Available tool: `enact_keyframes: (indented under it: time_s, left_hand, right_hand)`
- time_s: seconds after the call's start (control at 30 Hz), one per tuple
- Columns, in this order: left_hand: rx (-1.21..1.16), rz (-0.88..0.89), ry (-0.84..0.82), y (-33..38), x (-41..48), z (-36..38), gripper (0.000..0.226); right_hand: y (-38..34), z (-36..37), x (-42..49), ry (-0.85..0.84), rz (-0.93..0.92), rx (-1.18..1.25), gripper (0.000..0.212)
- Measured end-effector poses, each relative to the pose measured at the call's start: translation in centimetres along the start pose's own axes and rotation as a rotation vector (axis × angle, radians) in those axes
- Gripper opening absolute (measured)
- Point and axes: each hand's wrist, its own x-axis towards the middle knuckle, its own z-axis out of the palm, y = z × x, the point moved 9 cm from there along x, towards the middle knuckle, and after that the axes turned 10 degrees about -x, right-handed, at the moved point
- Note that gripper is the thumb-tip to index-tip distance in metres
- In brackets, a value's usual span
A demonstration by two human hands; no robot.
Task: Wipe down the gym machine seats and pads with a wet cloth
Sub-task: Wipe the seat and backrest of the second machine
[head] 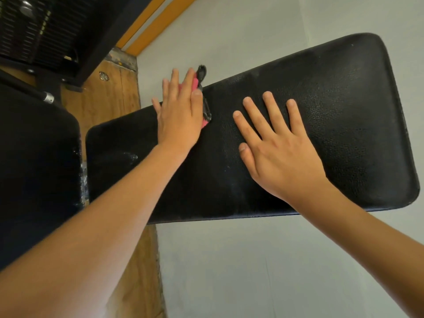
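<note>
A long black padded bench pad (332, 106) runs across the middle of the view, tilted up to the right. My left hand (179, 113) presses flat on a pink cloth (195, 84) at the pad's far edge; only slivers of the cloth show past my fingers and by my palm. My right hand (275, 145) lies flat on the pad's middle, fingers spread, holding nothing. A second black pad (36, 161) sits at the left, close to the long pad's end. White specks mark the long pad near its left end.
A black lever or bracket (202, 73) sticks out behind the pad by my left fingertips. A weight stack (34, 26) stands at the upper left on a wooden board (107, 97). Grey floor (275, 271) lies below and beyond the pad.
</note>
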Motion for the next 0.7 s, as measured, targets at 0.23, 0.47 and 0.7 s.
enact_keyframes:
  time_s: [0.23, 0.47, 0.7]
  left_hand:
    - [-0.015, 0.038, 0.022, -1.9, -5.3, -0.1, 0.052]
    - [0.025, -0.072, -0.062, -5.4, -21.3, 1.8, 0.053]
    - [0.027, -0.128, -0.025, -6.1, -15.9, 0.2, 0.05]
  right_hand:
    - [-0.1, 0.1, -0.1, 0.008, -0.001, 0.008, 0.063]
    - [-0.1, 0.0, -0.1, 0.011, -0.006, 0.02, 0.064]
    - [-0.6, -0.5, 0.1, -0.013, 0.014, 0.033, 0.066]
